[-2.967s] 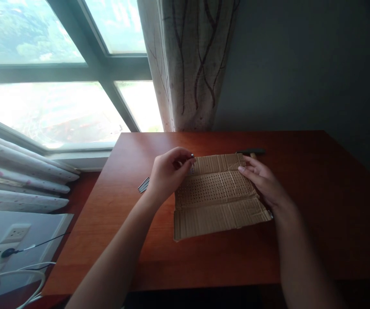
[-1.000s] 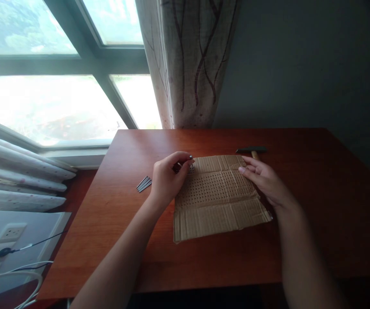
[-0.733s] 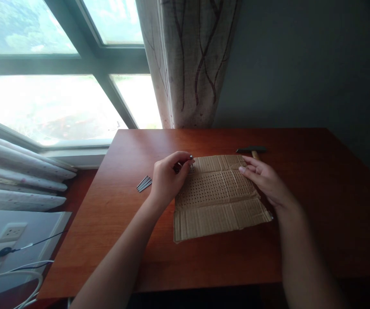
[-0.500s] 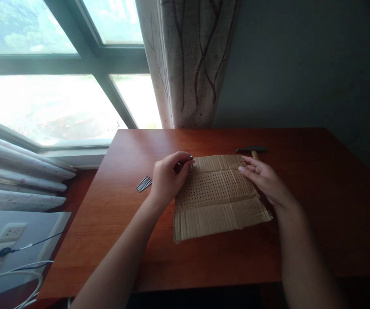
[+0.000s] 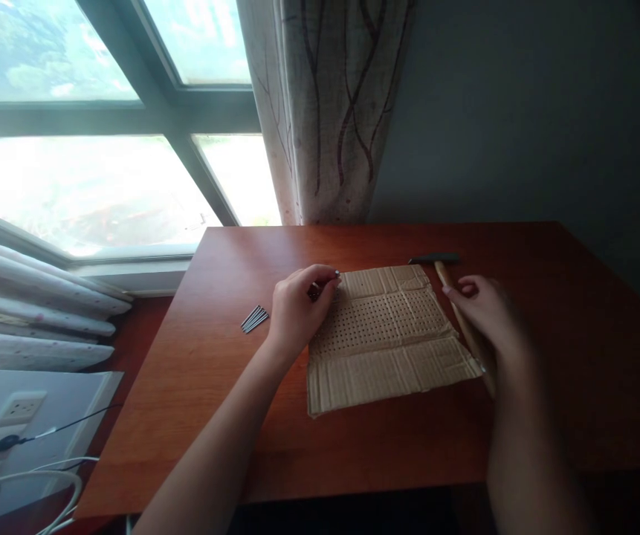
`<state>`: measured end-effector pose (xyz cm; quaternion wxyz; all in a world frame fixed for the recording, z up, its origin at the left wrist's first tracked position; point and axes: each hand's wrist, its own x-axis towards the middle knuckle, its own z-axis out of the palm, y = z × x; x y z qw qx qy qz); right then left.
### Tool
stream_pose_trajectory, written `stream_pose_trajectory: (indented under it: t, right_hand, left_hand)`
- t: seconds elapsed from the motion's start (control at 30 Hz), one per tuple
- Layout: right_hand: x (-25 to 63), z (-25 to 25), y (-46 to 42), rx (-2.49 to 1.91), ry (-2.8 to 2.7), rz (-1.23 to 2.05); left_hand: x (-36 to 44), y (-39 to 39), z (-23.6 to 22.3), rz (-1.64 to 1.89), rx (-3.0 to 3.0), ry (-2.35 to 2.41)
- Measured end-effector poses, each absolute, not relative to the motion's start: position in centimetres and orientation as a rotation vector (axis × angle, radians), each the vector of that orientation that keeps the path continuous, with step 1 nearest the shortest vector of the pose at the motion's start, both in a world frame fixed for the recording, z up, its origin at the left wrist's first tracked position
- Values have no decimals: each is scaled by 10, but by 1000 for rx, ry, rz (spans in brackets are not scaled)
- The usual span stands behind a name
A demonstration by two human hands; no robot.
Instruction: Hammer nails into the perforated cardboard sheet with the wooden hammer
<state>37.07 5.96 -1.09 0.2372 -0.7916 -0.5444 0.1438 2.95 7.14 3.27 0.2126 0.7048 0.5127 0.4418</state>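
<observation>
A piece of brown cardboard (image 5: 386,371) lies on the table, its middle band punched with rows of small holes. At its far left corner my left hand (image 5: 304,308) is closed in a pinch on a nail (image 5: 337,273); only the small shiny head shows above the fingertips. A hammer (image 5: 464,327) with a wooden handle and dark metal head lies along the cardboard's right side. My right hand (image 5: 481,308) is over the handle, thumb at the wood and the other fingers loosely bent and apart. Several loose nails (image 5: 255,319) lie fanned out left of my left hand.
The reddish-brown wooden table (image 5: 197,416) stands by a window (image 5: 119,186) and a patterned curtain (image 5: 336,111). At the lower left, a wall socket (image 5: 21,409) has a black plug (image 5: 7,442) in it, with cables (image 5: 71,475) hanging beside the table.
My right hand has let go of the cardboard's right edge and moved right to the hammer handle. The left hand stays pinched at the far left corner. The view has shifted slightly.
</observation>
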Motion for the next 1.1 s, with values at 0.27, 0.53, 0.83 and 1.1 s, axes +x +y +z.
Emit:
stream_pose_trajectory:
  t: [0.27, 0.53, 0.83, 1.1]
  right_hand:
    - [368, -24, 63, -2245, -1506, 461]
    - [354, 12, 52, -1783, -1273, 745]
    - [298, 115, 24, -1673, -1754, 771]
    - [255, 144, 26, -1652, -2289, 396]
  left_hand:
    - [29, 73, 31, 1222, 2000, 1418]
    - [31, 71, 34, 1195, 2065, 1437]
    - [31, 73, 32, 1174, 2071, 1454]
    - [31, 75, 30, 1212, 2042, 1473]
